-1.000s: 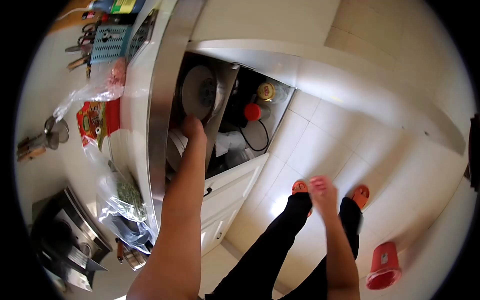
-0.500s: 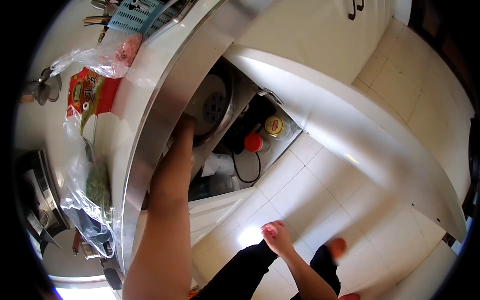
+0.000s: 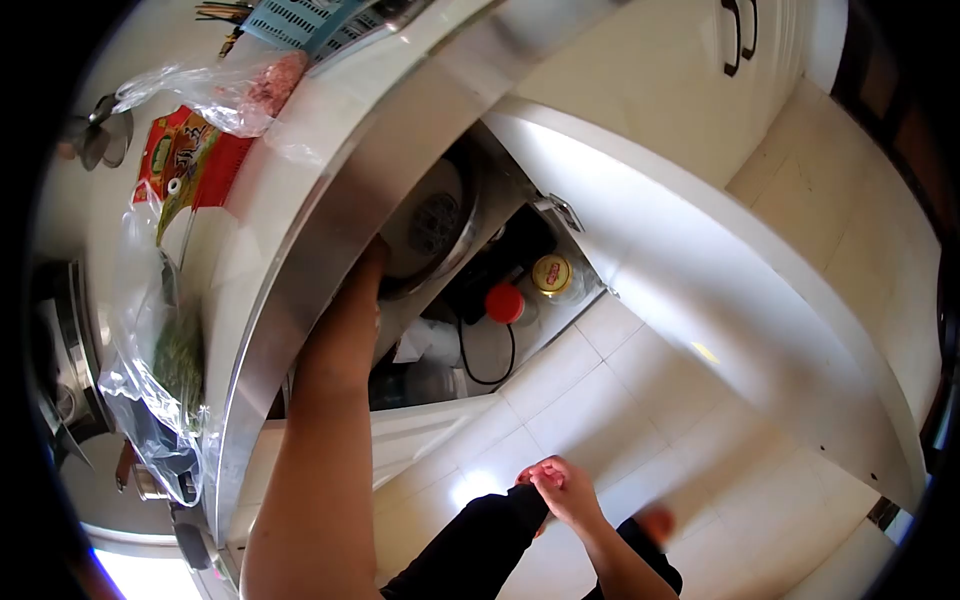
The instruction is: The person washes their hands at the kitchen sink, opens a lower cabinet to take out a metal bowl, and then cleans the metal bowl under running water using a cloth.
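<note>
My left arm reaches into an open cabinet (image 3: 400, 325). My left hand (image 3: 373, 262) is partly behind the counter's metal edge, beside a large round pan or lid (image 3: 434, 222) with a dark patterned centre and shiny rim. Its fingers are hidden, so their grip does not show. Near my knee in black trousers (image 3: 470, 545), my right hand (image 3: 560, 488) is closed, fingers curled in, with nothing visible in it. Lower in the cabinet are a red-lidded jar (image 3: 505, 303), a gold-lidded jar (image 3: 551, 274) and a black cable (image 3: 486, 381).
The cabinet door (image 3: 700, 270) stands wide open on the right above the tiled floor (image 3: 590, 400). On the counter lie a bag of pinkish food (image 3: 272, 90), a red packet (image 3: 200, 155), a plastic bag with greens (image 3: 178, 360) and a blue basket (image 3: 295, 22).
The view has shifted slightly, so the counter and cabinet sit differently in frame. My left hand remains inside the cabinet by the round pan or lid; my right hand remains curled by my knee.
</note>
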Demonstrator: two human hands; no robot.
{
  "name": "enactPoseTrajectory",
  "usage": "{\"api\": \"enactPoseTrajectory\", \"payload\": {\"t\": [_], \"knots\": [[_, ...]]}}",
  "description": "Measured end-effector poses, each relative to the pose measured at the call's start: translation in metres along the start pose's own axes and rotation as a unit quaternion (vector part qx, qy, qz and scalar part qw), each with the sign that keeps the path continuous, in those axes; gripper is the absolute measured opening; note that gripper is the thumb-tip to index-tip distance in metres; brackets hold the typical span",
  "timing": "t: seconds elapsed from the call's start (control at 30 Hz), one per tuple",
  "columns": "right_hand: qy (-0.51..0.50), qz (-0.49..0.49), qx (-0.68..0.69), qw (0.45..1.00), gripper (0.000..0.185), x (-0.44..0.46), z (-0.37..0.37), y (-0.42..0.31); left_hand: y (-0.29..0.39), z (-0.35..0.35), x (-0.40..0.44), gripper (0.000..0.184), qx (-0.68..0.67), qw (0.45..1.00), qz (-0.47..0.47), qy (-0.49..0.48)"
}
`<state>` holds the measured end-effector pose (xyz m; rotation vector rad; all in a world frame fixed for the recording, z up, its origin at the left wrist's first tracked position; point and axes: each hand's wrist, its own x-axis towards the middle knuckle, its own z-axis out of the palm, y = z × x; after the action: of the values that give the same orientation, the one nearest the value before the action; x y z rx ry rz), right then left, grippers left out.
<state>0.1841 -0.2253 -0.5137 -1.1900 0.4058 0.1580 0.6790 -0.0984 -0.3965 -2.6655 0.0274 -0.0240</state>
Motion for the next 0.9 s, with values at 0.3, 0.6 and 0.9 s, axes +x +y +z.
{"api": "enactPoseTrajectory", "payload": {"t": [0.3,0.6,0.9], "knots": [[-0.009,-0.092,-0.143,0.985,0.01,0.053,-0.053,-0.035,-0.022,0.004,-0.024,0.028,-0.096,0.994,-0.042,0.032],[0.042,-0.271,-0.229,0.934,0.015,0.122,-0.06,-0.093,-0.059,0.04,-0.089,0.028,-0.234,0.968,-0.086,0.028],[0.215,-0.539,-0.513,0.632,0.024,0.28,0.04,-0.255,-0.069,0.056,-0.102,0.027,-0.277,0.957,-0.082,0.015]]}}
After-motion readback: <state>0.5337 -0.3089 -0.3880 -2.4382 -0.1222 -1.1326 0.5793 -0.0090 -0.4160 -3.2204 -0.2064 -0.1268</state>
